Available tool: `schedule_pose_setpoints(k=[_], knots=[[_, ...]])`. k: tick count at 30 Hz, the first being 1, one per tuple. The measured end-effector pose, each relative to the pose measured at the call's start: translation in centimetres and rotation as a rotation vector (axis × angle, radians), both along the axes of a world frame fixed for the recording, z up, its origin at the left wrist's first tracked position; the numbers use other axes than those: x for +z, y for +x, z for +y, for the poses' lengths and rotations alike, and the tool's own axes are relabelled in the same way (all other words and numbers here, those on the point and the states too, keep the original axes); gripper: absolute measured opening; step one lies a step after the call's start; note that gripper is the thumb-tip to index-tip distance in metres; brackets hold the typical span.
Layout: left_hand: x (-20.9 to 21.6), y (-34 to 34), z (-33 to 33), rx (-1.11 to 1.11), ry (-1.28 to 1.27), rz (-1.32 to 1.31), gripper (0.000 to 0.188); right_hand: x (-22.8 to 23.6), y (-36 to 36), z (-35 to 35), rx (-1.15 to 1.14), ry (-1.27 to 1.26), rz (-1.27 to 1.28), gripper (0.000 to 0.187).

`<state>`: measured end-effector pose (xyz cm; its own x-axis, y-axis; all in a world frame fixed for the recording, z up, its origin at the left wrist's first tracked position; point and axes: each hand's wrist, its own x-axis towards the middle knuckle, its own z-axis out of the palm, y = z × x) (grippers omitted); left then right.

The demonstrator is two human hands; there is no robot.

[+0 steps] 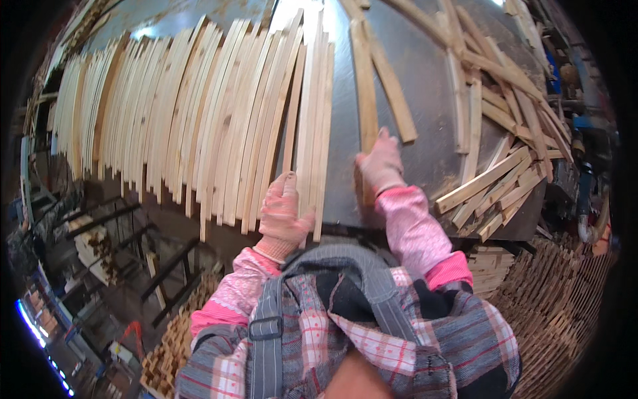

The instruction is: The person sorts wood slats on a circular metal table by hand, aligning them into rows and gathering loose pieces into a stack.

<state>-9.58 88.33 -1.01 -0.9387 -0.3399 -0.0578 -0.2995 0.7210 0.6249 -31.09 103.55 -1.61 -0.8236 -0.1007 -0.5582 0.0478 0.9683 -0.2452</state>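
Note:
Both my hands wear pale pinkish work gloves. My left hand (282, 216) lies on the near ends of a long row of light wooden strips (226, 120), fingers stretched forward and thumb apart to the right. To its right, my right hand (382, 165) is closed round the near part of a browner wooden slat (363, 73), which lies lengthwise on the dark tabletop (419, 173). The thumb is at the slat's left edge; the undersides of the fingers are hidden. A second slat (393, 90) lies slanted just beyond that hand.
A jumbled heap of wooden slats (512, 126) covers the table's right side. Stacked wood (551, 299) stands below at right. At lower left are a dark metal frame (179, 266) and a pile of wood pieces (176, 339). Several strips overhang the table's near edge.

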Motion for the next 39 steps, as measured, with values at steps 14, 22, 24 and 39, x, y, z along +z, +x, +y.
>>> schedule_pose_setpoints(k=[14,22,24,39], knots=[[-2.7,12.3,-0.8,0.968,1.791,-0.218,0.023,-2.9,8.0,-5.9,-0.181,-0.626,-0.489,0.065],[-4.0,11.1,-1.5,0.556,1.020,-0.355,0.022,-2.3,5.6,-4.0,-0.214,-0.893,-0.555,0.046],[-4.3,10.5,-2.4,0.587,1.024,-0.634,0.025,0.6,5.0,-2.8,-0.108,-0.758,-0.403,0.045],[2.9,-11.5,3.7,-0.098,0.721,-0.346,0.042,5.7,9.2,40.3,-1.427,-0.885,0.696,0.032]])
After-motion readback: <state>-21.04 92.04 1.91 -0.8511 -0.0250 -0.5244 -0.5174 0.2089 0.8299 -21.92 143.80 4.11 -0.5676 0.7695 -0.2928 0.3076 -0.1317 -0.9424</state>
